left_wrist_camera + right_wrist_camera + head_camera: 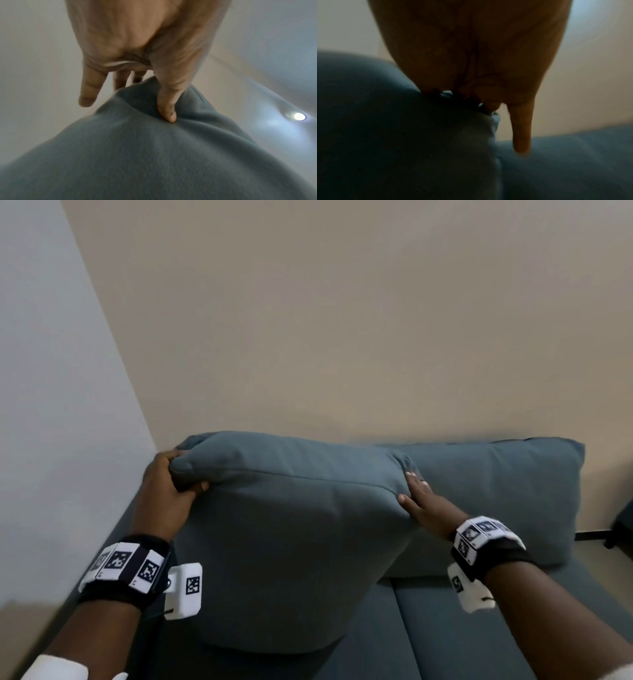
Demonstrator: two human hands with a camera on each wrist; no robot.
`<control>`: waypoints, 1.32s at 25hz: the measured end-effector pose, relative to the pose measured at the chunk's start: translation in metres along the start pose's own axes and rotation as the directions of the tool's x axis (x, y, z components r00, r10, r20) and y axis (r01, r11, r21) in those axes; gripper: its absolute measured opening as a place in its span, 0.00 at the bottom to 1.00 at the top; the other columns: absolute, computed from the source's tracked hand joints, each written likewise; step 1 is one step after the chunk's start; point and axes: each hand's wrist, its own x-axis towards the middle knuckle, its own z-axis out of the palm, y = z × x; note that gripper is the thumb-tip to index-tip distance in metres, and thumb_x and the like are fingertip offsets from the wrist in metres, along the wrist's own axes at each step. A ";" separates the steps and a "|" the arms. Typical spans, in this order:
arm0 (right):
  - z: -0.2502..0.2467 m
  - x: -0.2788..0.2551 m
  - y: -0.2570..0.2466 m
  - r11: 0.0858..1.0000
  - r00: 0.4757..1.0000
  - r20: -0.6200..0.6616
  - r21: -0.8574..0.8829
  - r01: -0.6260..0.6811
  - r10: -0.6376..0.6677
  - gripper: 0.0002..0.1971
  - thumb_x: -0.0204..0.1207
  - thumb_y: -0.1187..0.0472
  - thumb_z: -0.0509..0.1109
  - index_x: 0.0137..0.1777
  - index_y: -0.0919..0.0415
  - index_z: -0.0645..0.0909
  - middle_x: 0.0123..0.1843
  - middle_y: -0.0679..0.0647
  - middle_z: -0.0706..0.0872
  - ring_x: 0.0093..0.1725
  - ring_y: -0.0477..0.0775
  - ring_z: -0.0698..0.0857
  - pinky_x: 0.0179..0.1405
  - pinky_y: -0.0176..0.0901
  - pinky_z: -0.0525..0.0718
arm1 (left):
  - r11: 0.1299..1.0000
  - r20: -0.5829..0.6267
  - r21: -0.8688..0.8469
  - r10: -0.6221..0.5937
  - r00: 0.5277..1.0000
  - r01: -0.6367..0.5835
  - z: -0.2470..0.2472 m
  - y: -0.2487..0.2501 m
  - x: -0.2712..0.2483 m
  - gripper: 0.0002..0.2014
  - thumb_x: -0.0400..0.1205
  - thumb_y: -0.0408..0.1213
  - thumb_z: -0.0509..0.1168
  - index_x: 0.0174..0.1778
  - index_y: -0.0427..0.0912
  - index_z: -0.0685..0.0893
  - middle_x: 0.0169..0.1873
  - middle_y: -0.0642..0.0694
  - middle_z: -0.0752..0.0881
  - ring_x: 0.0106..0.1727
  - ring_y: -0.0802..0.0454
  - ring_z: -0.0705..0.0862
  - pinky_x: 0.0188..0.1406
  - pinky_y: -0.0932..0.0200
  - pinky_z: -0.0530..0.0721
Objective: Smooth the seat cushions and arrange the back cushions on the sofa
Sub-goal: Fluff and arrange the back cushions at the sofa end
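Beige back wall (342,320) fills most of head view, meeting a pale grey side wall (44,371) at the left corner. Below: dark teal fabric sofa (445,638), two seat cushions visible with a seam between them running toward the camera. Large teal fabric back cushion (291,542) stands on the left seat, upright, tilted a bit forward off the wall, bottom edge on the seat, left side near the sofa arm by the grey wall. Second teal back cushion (496,491) sits to its right against the beige wall, upright; the two touch or overlap where the first one's top right corner meets it. Left hand (168,491) grips the top left corner of the first cushion: thumb on the front face pressing a dent into the fabric, fingers wrapped behind the corner; left wrist view shows thumb (167,108) dug in, little finger hanging free beside the fabric. Right hand (424,505) is at the cushion's top right corner, fingers extended and pressed against the side, thumb on the front edge. Right wrist view is dark and blurred; cannot tell whether those fingers hook the corner or just push. Both wrists carry black bands with white coded marker blocks (120,563).
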 end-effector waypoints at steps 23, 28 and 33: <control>-0.040 0.005 -0.073 0.719 0.931 -0.184 0.687 -0.107 0.314 0.17 0.86 0.49 0.66 0.47 0.63 0.82 0.38 0.61 0.75 0.37 0.59 0.80 0.34 0.63 0.91 | 0.973 -0.193 -0.217 -0.117 0.974 0.074 -0.025 -0.009 0.068 0.18 0.89 0.44 0.58 0.63 0.33 0.83 0.60 0.32 0.85 0.61 0.37 0.83 0.56 0.51 0.76; 0.000 -0.009 -0.028 0.741 0.852 -0.202 0.612 -0.276 0.484 0.14 0.85 0.49 0.67 0.56 0.59 0.86 0.56 0.72 0.86 0.53 0.76 0.87 0.43 0.78 0.88 | 0.965 -0.015 -0.261 -0.043 0.999 0.038 0.007 -0.045 0.055 0.21 0.88 0.48 0.55 0.61 0.40 0.88 0.57 0.37 0.89 0.62 0.36 0.85 0.62 0.41 0.84; 0.000 -0.025 -0.013 0.613 0.836 -0.189 0.763 -0.205 0.515 0.20 0.82 0.40 0.67 0.66 0.52 0.83 0.64 0.58 0.84 0.63 0.62 0.82 0.63 0.70 0.83 | 0.866 0.258 -0.500 0.134 0.957 0.014 0.013 -0.053 0.034 0.28 0.85 0.47 0.68 0.81 0.55 0.68 0.73 0.61 0.77 0.73 0.69 0.75 0.69 0.67 0.77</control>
